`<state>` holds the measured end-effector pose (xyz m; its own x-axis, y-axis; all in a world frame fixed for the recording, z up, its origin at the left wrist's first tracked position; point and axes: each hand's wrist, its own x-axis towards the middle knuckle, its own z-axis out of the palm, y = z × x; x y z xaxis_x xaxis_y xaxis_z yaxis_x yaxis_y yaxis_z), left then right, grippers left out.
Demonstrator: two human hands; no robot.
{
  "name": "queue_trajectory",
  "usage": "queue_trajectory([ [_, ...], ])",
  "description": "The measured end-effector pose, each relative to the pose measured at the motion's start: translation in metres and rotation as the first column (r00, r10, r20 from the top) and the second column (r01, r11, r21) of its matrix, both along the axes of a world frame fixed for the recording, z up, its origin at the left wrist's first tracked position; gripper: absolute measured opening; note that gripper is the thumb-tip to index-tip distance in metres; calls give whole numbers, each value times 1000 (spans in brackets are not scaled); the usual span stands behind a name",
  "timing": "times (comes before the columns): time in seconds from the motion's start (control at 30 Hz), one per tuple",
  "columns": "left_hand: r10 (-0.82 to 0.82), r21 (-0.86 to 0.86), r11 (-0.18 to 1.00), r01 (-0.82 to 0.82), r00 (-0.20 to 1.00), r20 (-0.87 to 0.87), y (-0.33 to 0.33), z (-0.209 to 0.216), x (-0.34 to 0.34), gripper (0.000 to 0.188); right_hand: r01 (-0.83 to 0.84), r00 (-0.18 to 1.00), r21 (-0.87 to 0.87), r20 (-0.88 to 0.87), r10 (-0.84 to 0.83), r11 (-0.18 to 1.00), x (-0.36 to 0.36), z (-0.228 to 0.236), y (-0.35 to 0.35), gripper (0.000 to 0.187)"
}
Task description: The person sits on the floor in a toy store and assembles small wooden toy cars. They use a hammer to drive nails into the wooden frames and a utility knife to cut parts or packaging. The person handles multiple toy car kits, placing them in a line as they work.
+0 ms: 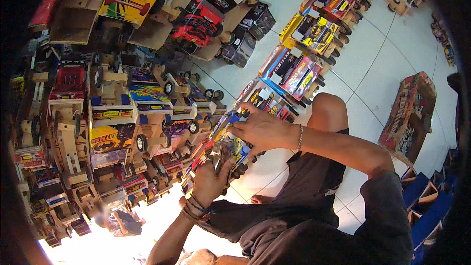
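Observation:
A line of painted wooden toy trucks runs diagonally across the floor. At its near end, my two hands are on a blue and yellow toy truck [240, 150]. My right hand [269, 128] spans it from above, thumb and fingers at different sides. Lower left, my left hand [208, 182] has its fingers bent around the near part, thumb pointing up. Between the hands is a small pale, shiny piece [216, 148], too unclear to name. Just beyond my right hand sits a red and black toy truck [267, 102].
Stacked wooden toy trucks [110, 140] fill the left side, with larger ones [196, 22] above. Farther along the line is a yellow toy truck [314, 32]. A worn, open box [409, 113] and blue-edged wooden pieces [429, 211] stand right. Another person [122, 222] is at lower left.

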<state>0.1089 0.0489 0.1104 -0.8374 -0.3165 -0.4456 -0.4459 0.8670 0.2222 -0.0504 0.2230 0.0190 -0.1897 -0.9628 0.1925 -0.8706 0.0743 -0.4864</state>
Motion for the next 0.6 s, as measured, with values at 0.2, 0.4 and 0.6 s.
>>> queue_trajectory([
  [0.2,12,29,1000,-10,998,-58,-2,-11,2,39,-35,999,91,13,34,995,-3,3,-3,89],
  [0.4,50,-39,998,-52,997,-55,1,-17,6,43,-18,1000,47,-2,18,999,-3,-3,-5,94],
  [0.6,85,91,994,-68,975,-206,-6,-35,9,54,14,1000,-115,-13,-16,993,0,-14,-5,83],
])
